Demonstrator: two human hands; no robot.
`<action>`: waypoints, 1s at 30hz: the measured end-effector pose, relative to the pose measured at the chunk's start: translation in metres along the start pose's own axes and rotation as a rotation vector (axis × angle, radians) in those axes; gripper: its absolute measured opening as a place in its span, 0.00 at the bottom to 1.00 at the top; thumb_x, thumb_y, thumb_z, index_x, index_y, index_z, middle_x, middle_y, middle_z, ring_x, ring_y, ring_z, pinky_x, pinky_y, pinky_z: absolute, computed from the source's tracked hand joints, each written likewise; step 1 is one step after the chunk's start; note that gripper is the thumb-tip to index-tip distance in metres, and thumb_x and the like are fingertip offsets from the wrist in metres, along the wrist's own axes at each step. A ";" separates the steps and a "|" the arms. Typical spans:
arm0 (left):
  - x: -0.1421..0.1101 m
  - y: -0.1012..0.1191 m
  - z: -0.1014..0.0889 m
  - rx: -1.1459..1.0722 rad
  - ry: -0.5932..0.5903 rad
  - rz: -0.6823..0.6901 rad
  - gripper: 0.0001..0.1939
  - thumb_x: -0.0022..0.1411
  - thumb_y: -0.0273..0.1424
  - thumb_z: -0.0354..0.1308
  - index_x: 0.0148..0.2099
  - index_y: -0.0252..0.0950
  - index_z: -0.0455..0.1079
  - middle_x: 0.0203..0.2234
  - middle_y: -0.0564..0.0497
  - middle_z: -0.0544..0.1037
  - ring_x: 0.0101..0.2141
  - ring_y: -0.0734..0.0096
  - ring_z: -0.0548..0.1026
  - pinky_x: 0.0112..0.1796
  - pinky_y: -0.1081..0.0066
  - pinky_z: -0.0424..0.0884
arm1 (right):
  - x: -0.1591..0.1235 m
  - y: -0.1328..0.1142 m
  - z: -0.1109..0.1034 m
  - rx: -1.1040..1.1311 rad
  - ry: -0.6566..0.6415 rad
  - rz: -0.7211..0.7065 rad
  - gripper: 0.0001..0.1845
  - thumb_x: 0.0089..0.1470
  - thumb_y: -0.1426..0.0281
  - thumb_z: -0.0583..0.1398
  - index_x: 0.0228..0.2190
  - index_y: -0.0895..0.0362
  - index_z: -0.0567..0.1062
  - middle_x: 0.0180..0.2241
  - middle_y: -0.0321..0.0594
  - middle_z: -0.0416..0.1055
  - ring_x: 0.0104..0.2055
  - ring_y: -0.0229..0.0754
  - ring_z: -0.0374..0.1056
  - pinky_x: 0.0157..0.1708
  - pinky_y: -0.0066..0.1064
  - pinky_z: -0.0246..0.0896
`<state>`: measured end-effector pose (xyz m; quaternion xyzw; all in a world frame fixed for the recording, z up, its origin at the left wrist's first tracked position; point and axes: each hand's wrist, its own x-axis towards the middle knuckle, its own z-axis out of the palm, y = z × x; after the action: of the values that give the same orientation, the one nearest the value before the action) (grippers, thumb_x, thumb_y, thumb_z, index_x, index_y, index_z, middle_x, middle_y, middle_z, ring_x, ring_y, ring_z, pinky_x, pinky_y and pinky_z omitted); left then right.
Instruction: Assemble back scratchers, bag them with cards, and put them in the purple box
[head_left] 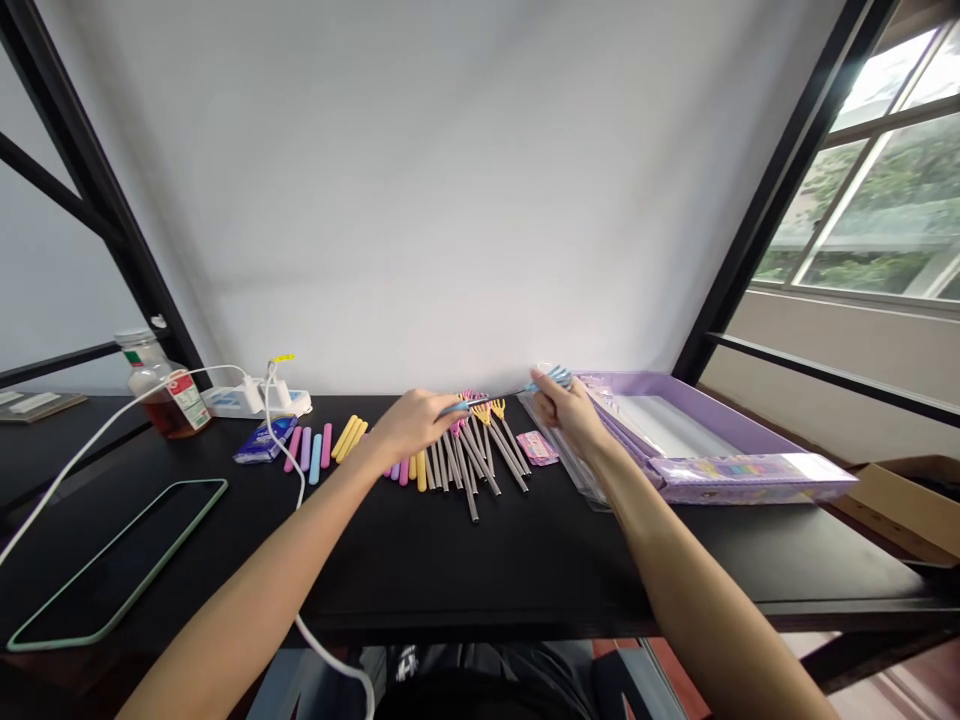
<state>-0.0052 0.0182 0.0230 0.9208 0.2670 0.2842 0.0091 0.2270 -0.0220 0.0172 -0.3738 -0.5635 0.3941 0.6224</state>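
**With fingers of the left hand (411, 422) clamped on a blue handle (454, 408), and of the right hand (568, 408) on a blue claw head (561, 375)**

Facing a pale wall (480, 200) beyond the fingers; holding both blue parts above the far side of a black desk (480, 570), with metal rod between. Cannot tell if joined as one piece. Right of the right fingers, see an open purple box (750, 480) crowding that side, with clear plastic (574, 465) beneath the wrist. Well left of the left fingers, note a phone (120, 565); nearer them, trace a white cable (303, 480) passing under the left forearm. Farther left, see a bottle (169, 390), then a power strip (232, 402). Below and between both sets of fingers, find metal-rod claws (472, 460), fanned and overlapping. Left of the left fingers, spot a blue packet (266, 440) and coloured handles (315, 460), partly hidden by the forearm. Just below the right fingers, find pink cards (538, 448).
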 end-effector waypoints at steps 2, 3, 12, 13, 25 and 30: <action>0.005 0.007 0.009 0.002 0.001 -0.012 0.26 0.74 0.48 0.41 0.38 0.36 0.73 0.28 0.47 0.78 0.29 0.65 0.75 0.32 0.69 0.65 | 0.000 0.007 0.007 -0.026 -0.028 0.014 0.36 0.48 0.45 0.66 0.12 0.54 0.55 0.11 0.26 0.46 0.13 0.27 0.41 0.13 0.25 0.35; 0.007 0.009 0.011 -0.002 -0.003 -0.021 0.27 0.74 0.49 0.40 0.38 0.36 0.73 0.28 0.46 0.78 0.29 0.64 0.75 0.33 0.68 0.66 | 0.000 0.009 0.009 -0.038 -0.028 0.012 0.36 0.48 0.44 0.66 0.12 0.54 0.55 0.11 0.26 0.46 0.13 0.27 0.41 0.13 0.25 0.35; -0.018 -0.050 -0.044 -0.054 -0.216 -0.295 0.19 0.65 0.47 0.52 0.35 0.39 0.76 0.28 0.49 0.80 0.30 0.63 0.76 0.32 0.69 0.67 | 0.016 -0.007 -0.064 0.173 0.774 -0.056 0.30 0.52 0.52 0.67 0.18 0.53 0.55 0.13 0.24 0.50 0.13 0.27 0.42 0.10 0.22 0.39; -0.026 -0.064 -0.055 -0.014 -0.249 -0.366 0.18 0.61 0.47 0.55 0.33 0.40 0.77 0.28 0.49 0.81 0.31 0.62 0.77 0.32 0.69 0.68 | 0.017 -0.008 -0.083 0.175 0.969 -0.121 0.30 0.56 0.51 0.63 0.19 0.52 0.53 0.13 0.23 0.47 0.12 0.28 0.41 0.09 0.22 0.39; -0.015 -0.032 -0.036 0.078 -0.196 -0.170 0.22 0.71 0.48 0.41 0.44 0.43 0.73 0.33 0.51 0.79 0.31 0.64 0.74 0.33 0.70 0.63 | 0.018 -0.004 -0.098 0.172 1.191 -0.098 0.26 0.63 0.55 0.58 0.21 0.51 0.53 0.14 0.25 0.47 0.13 0.31 0.44 0.08 0.23 0.46; 0.005 -0.014 -0.020 0.178 -0.118 -0.044 0.22 0.74 0.44 0.38 0.40 0.42 0.70 0.28 0.52 0.76 0.28 0.66 0.73 0.28 0.70 0.57 | 0.016 -0.014 -0.115 0.182 1.313 -0.063 0.23 0.65 0.58 0.56 0.22 0.52 0.55 0.16 0.26 0.51 0.15 0.32 0.46 0.08 0.22 0.47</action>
<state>-0.0187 0.0304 0.0399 0.9270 0.3103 0.2044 -0.0510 0.3434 -0.0158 0.0264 -0.4656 -0.0425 0.1121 0.8769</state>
